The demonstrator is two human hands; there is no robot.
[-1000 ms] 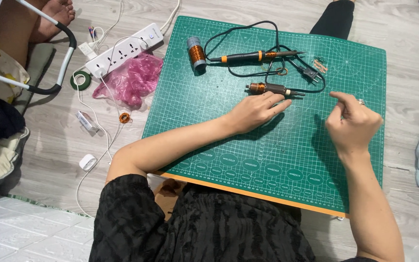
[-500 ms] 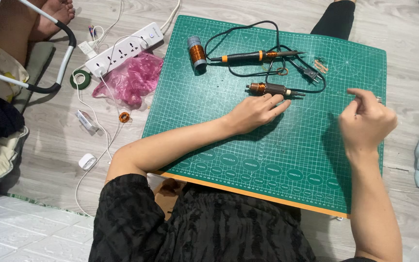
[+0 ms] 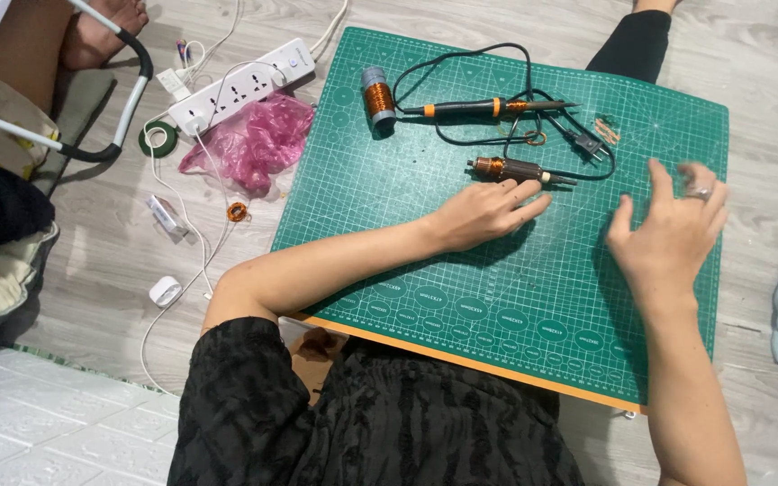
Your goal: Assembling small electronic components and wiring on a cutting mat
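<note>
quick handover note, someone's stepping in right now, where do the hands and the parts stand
Left hand: flat on the green cutting mat, fingertips beside the small copper-wound armature, not gripping it.
Right hand: open, raised over the mat's right side, holding nothing.
Soldering iron lies at the mat's far edge, its plug loose on the mat; copper wire spool stands beside it.
Nothing is held in either hand.

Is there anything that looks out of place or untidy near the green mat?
Yes. A small copper wire coil lies on the floor left of the cutting mat, among loose white cables and a crumpled pink plastic bag.
</note>
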